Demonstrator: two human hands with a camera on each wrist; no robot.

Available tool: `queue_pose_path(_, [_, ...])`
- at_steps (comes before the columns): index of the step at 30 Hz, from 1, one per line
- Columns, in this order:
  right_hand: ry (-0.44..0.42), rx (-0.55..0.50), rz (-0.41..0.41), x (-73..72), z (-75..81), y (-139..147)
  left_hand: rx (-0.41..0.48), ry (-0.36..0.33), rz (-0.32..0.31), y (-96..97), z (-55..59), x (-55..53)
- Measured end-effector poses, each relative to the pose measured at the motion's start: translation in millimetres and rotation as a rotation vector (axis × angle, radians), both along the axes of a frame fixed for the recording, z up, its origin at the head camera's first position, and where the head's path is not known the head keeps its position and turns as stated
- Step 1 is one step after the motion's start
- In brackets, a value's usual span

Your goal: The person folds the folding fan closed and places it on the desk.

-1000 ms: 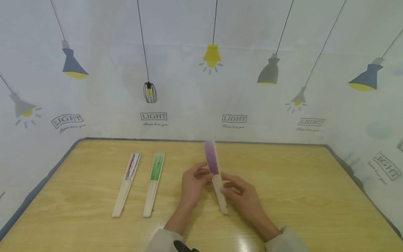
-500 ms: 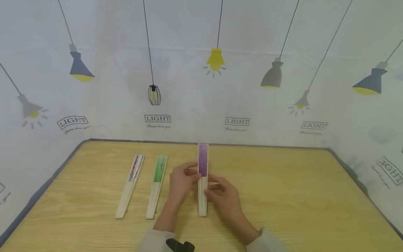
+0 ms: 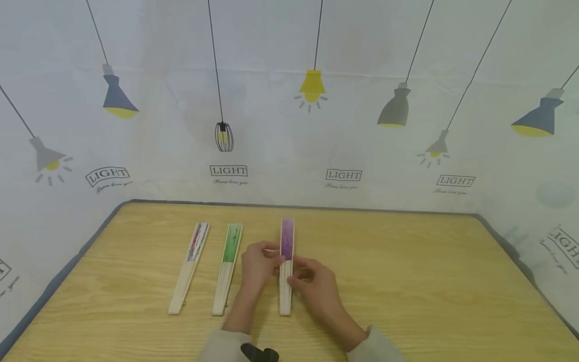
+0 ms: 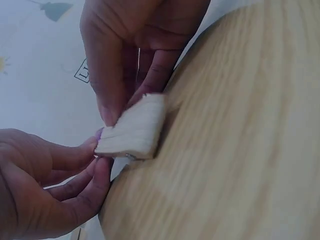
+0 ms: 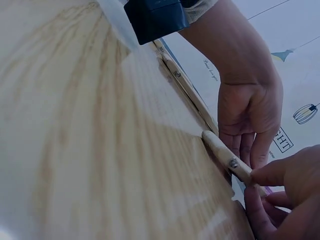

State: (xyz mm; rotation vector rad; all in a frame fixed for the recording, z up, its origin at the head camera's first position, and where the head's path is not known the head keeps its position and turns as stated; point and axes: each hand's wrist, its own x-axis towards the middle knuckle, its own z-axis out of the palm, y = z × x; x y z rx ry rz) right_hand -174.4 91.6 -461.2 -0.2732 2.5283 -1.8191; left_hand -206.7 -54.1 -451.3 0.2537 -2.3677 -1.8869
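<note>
A folded hand fan with purple leaf [image 3: 287,240] and pale wooden ribs stands upright in the head view, at the middle of the table. My left hand [image 3: 260,266] pinches its left side near the leaf's lower edge. Lower down on the opposite side, my right hand [image 3: 316,286] grips the ribs between thumb and fingers. The left wrist view shows the fan's pale butt end [image 4: 135,127] close to the tabletop; whether it touches is unclear. Left of my hands lie a folded green fan [image 3: 228,269] and a folded white fan with a dark red and blue pattern [image 3: 190,269].
The wooden table [image 3: 407,281] extends to both sides, bounded by a pale wall covering [image 3: 271,100] printed with lamps. A dark strapped device [image 3: 260,353] sits at my left wrist. Rivets show on the two other fans [image 5: 187,90] in the right wrist view.
Both hands have carried the purple fan left and lowered it towards the table. Its tilt has straightened. The green and white fans have stayed in place; the head view shifted slightly.
</note>
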Motion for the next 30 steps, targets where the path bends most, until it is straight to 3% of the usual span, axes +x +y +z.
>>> queue_pose_path(8, [0.023,0.073,0.014,-1.3,0.9,-4.6,-0.188,-0.027,0.021,-0.3,9.8,4.8])
queue_pose_path(16, [0.04,0.036,0.039,-1.6,-1.9,-11.0,-0.407,-0.039,0.035,-5.2,14.0,8.4])
queue_pose_path(25, [0.039,0.035,0.092,2.7,2.7,-13.9,-0.431,-0.06,0.0,-10.8,17.9,9.8])
queue_pose_path(30, [-0.051,-0.192,0.228,2.7,4.0,-15.0,-0.438,-0.117,-0.016,-18.8,26.0,10.4])
